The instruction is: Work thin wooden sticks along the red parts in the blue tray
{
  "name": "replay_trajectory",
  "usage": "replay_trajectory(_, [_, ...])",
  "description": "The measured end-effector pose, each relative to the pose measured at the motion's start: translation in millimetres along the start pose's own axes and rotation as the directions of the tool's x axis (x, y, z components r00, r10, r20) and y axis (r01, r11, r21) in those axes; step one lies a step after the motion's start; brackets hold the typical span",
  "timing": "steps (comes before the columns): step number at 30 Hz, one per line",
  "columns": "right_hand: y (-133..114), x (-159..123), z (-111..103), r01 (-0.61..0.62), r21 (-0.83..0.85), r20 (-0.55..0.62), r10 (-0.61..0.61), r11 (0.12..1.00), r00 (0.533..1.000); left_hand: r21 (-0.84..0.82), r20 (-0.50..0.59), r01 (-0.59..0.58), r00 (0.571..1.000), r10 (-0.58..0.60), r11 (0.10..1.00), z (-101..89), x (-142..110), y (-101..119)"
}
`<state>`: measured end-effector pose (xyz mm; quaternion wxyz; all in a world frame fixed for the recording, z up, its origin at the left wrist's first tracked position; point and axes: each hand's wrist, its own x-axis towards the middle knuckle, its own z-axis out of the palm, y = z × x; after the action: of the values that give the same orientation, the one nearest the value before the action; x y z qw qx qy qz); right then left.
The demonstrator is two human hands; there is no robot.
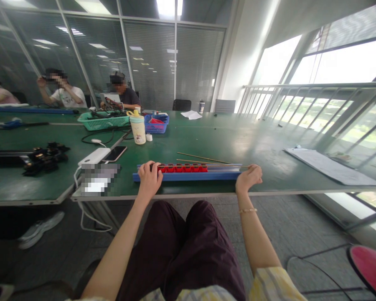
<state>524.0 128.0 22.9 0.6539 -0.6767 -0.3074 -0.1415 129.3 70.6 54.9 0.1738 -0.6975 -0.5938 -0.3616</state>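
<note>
A long blue channel point(200, 177) with a silvery inside lies along the near table edge. Red blocks point(183, 168) with dark tops stand in a row in its left and middle part. My left hand point(150, 179) is closed over the channel's left end, its fingers curled on the leftmost red blocks. At the right end, my right hand point(250, 176) is in a pinch on a thin brass-coloured rod point(216, 164), which runs leftward above the channel; the fingertips are partly hidden. Another thin rod point(200, 156) lies just behind, on the table.
Left of the channel are a phone point(114, 154), a white power bank point(94, 156) and a blurred screen. Farther back stand a cup point(138, 130), a green basket point(105, 123) and a blue basket point(156, 126). Papers point(330, 167) lie right. Several people sit across the tables.
</note>
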Motion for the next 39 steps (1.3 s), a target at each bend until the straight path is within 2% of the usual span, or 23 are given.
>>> replay_trajectory(5, [-1.3,-0.3,-2.0,0.044,-0.027,0.0,-0.044,0.999,0.999,-0.001,-0.001,-0.009,1.0,0.009,1.0,0.0,0.2,0.7])
replay_trajectory(11, [-7.1,-0.3,-5.3,0.045,-0.053,0.048,-0.042,0.998,0.998,0.008,-0.001,-0.011,1.0,0.011,1.0,0.2,0.6,1.2])
replay_trajectory(20, [-7.2,-1.2,-4.6,0.169,-0.057,0.085,-0.164,0.984,0.983,0.004,-0.001,-0.005,1.0,0.005,1.0,0.9,0.9,1.7])
replay_trajectory(30, [-7.3,0.0,-3.6,0.213,-0.03,0.166,-0.205,0.977,0.965,0.015,-0.007,-0.009,1.0,0.009,1.0,0.4,1.2,1.4])
replay_trajectory(36, [-10.3,-1.8,-3.3,0.358,0.113,0.226,-0.374,0.927,0.899,0.019,-0.023,-0.014,1.0,0.014,1.0,-1.3,-0.2,-1.6])
replay_trajectory(39, [-11.6,6.3,2.7,0.403,0.146,0.271,-0.428,0.904,0.862,0.012,-0.023,-0.014,1.0,0.014,1.0,-3.2,-0.8,-4.0])
